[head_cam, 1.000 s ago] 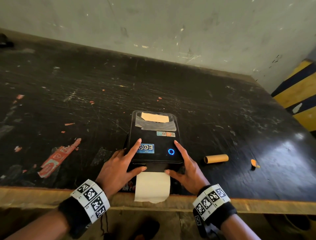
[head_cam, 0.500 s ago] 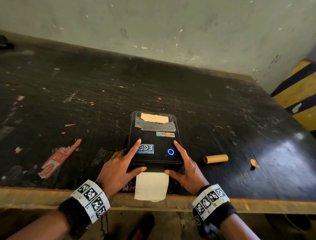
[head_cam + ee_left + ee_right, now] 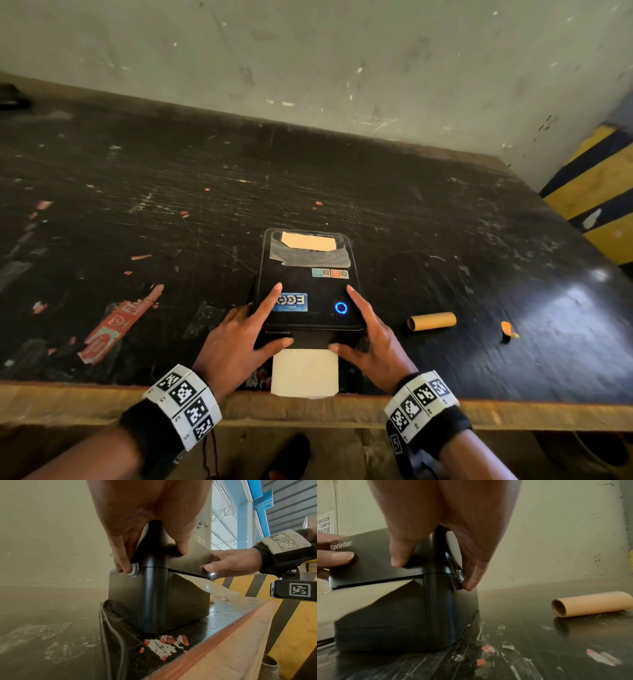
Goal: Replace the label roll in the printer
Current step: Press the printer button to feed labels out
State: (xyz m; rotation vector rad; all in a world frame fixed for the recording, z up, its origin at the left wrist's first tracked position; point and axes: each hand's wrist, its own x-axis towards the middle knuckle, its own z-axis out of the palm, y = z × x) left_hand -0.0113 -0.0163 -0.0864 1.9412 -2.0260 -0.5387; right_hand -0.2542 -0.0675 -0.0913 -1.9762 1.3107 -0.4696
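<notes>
A black label printer (image 3: 308,284) stands near the table's front edge with its lid down and a blue ring light on. A pale label strip (image 3: 305,371) comes out of its front slot and lies toward the edge. My left hand (image 3: 267,318) holds the front-left corner: index finger on the lid, thumb on the front, other fingers on the grey side latch (image 3: 133,570). My right hand (image 3: 356,318) mirrors it on the front-right corner, fingertips at the right latch (image 3: 458,576). An empty cardboard core (image 3: 431,321) lies to the right of the printer.
The black table (image 3: 445,222) is scratched, with red label scraps (image 3: 116,322) at the left and an orange scrap (image 3: 507,330) at the right. A cable (image 3: 111,628) runs beside the printer's left side. A wall stands behind; a yellow-black striped barrier (image 3: 596,192) is at right.
Both hands stay in the same places on the printer. The hanging end of the label strip looks slightly shorter than before.
</notes>
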